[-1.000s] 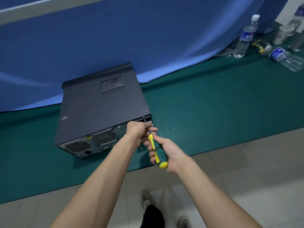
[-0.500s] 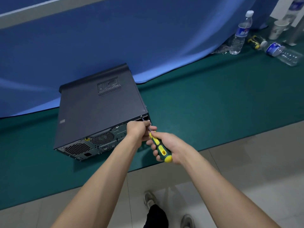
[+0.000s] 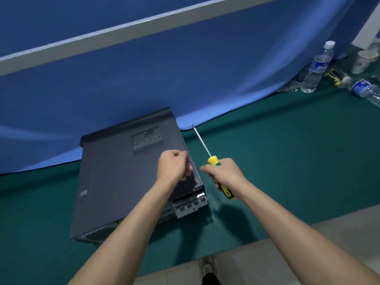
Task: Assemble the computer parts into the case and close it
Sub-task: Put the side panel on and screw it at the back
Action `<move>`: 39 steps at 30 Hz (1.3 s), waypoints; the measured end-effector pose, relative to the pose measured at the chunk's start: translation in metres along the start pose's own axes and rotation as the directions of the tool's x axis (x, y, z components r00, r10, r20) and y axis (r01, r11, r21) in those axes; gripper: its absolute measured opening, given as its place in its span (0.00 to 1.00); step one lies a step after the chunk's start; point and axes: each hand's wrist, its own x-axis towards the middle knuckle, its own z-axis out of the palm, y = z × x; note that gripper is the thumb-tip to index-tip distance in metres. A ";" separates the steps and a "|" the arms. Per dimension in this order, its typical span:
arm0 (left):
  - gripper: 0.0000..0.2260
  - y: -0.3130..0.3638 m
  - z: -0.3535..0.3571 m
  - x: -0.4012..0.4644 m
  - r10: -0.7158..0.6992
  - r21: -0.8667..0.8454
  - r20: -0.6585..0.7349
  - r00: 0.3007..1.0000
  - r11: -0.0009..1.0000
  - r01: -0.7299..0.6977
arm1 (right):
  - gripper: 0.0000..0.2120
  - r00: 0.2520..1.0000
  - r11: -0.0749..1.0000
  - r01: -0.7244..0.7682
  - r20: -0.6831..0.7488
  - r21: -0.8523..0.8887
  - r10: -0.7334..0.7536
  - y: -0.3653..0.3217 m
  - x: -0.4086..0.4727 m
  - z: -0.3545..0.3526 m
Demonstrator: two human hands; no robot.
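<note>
The closed case (image 3: 127, 182) lies on the green mat's (image 3: 287, 161) near edge. My left hand (image 3: 173, 168), curled, hovers empty over it; my right hand (image 3: 225, 174) grips the screwdriver (image 3: 213, 161). Fastening seems done; next, set the tool down.

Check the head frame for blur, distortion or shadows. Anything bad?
Head view: motion blur softens the left hand and the computer case; wide-angle distortion bows the grey rail; soft arm shadows fall on the green mat; the screwdriver in the right hand reads fairly clean.
</note>
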 end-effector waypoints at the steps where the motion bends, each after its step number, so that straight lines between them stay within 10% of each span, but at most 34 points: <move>1: 0.14 -0.004 -0.003 0.016 0.016 0.104 -0.027 1.000 0.995 -0.014 | 0.16 0.999 1.000 -0.007 -0.035 0.016 0.007 0.000 0.015 0.002; 7: 0.13 -0.026 -0.008 0.093 0.240 0.640 -0.080 0.967 0.756 -0.135 | 0.10 0.983 0.993 -0.094 -0.167 -0.072 0.081 0.017 0.102 0.018; 13: 0.16 -0.040 -0.002 0.119 0.462 0.784 0.022 0.887 0.543 -0.302 | 0.08 0.970 0.973 -0.182 -0.188 -0.143 0.154 0.039 0.158 0.042; 30: 0.16 -0.044 0.001 0.122 0.523 0.748 0.002 0.852 0.565 -0.349 | 0.15 0.948 0.899 -0.279 -0.243 -0.336 0.204 0.056 0.202 0.081; 39: 0.19 -0.043 -0.007 0.106 0.388 0.624 -0.087 0.918 0.739 -0.253 | 0.11 0.963 0.992 -0.124 -0.238 0.039 0.129 0.043 0.146 0.036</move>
